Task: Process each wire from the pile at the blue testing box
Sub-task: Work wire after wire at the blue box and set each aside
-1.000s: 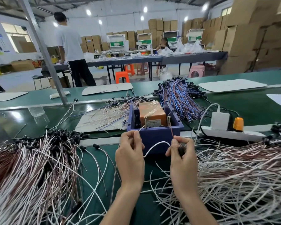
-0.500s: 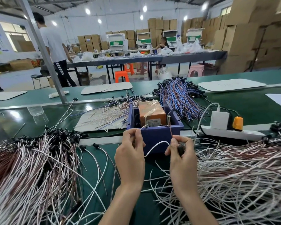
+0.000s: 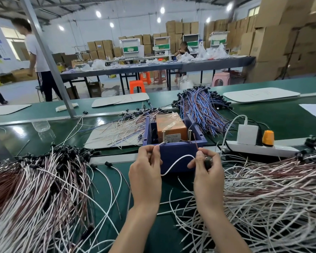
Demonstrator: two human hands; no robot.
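The blue testing box [image 3: 177,154] stands on the green bench straight ahead, with an orange block and two upright metal posts inside. My left hand [image 3: 146,172] pinches the white end of one wire [image 3: 179,160] and holds its tip at the left post. My right hand [image 3: 206,170] grips the same wire's black capped end and its brown lead, which points up toward the right post. The white strand loops between both hands in front of the box. A big pile of white and brown wires [image 3: 274,194] lies on the right.
Another heap of capped wires [image 3: 31,187] fills the left. Loose wires lie on a white board [image 3: 115,134] behind the box, blue-red wires [image 3: 202,108] beyond. A white power strip with plugs [image 3: 254,145] sits right of the box. A person stands far left.
My left hand has risen slightly, bringing the white wire tip up to the left post. The right hand stays put. The person in the background has walked left.
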